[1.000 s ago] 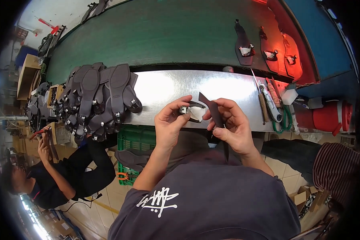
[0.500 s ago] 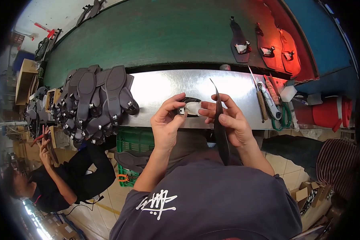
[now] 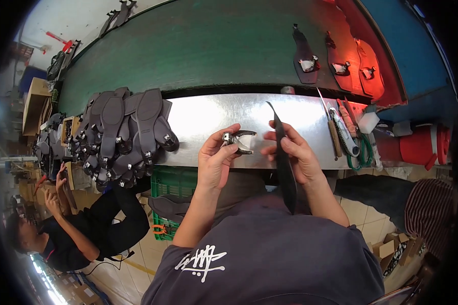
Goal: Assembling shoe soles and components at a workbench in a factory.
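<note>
Pinched between the thumb and fingers of my left hand (image 3: 215, 161) is a small curved sandal strap (image 3: 246, 143), black outside with a white lining and a shiny bit at the end by my fingertips. My right hand (image 3: 304, 158) grips a thin dark shoe sole (image 3: 285, 180), turned nearly edge-on, its narrow tip pointing away from me. A gap separates the sole from the strap. Both hands are over the near edge of the metal ledge (image 3: 213, 114). The right fingertips are slightly blurred.
Dark soles with straps (image 3: 111, 109) are heaped at left. Three soles with white-lined straps (image 3: 307, 65) lie on the green belt (image 3: 203, 46), some under red light. A cutter (image 3: 348, 140), an awl (image 3: 335, 138) and green-handled scissors (image 3: 364, 152) lie right. A co-worker (image 3: 71, 223) sits left.
My right fingers have come away from the strap, leaving it in my left hand alone. The strap has turned and shows more of its white inside. My right hand still has the sole.
</note>
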`<state>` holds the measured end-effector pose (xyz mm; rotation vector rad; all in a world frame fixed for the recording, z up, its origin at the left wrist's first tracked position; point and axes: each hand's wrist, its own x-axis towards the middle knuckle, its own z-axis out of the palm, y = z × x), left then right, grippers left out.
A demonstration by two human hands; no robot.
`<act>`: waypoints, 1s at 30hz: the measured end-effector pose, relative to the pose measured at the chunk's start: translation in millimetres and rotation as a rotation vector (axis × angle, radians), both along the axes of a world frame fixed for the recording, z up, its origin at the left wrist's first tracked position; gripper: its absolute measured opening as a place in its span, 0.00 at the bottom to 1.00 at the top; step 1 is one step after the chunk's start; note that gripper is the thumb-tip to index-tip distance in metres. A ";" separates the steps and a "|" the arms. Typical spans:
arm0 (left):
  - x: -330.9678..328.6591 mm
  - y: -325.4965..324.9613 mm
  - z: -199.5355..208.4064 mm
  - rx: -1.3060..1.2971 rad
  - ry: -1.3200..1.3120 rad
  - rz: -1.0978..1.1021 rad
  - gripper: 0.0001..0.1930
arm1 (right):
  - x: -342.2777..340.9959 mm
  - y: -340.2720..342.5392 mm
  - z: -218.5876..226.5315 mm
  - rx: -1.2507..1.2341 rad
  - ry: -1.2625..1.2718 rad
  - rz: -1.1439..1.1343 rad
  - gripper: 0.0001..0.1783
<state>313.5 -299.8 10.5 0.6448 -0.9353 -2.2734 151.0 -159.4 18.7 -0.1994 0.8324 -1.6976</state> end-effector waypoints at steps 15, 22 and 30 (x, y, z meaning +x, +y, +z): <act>8.7 -2.1 14.6 -0.078 0.015 -0.089 0.15 | 26.7 8.8 35.8 0.002 1.153 -0.213 0.18; 12.2 -5.6 3.6 -0.083 0.030 -0.063 0.08 | 35.1 12.9 35.6 0.011 1.172 -0.227 0.17; 10.5 -5.9 19.5 -0.015 0.092 -0.135 0.15 | 33.6 7.1 31.6 -0.010 1.158 -0.239 0.18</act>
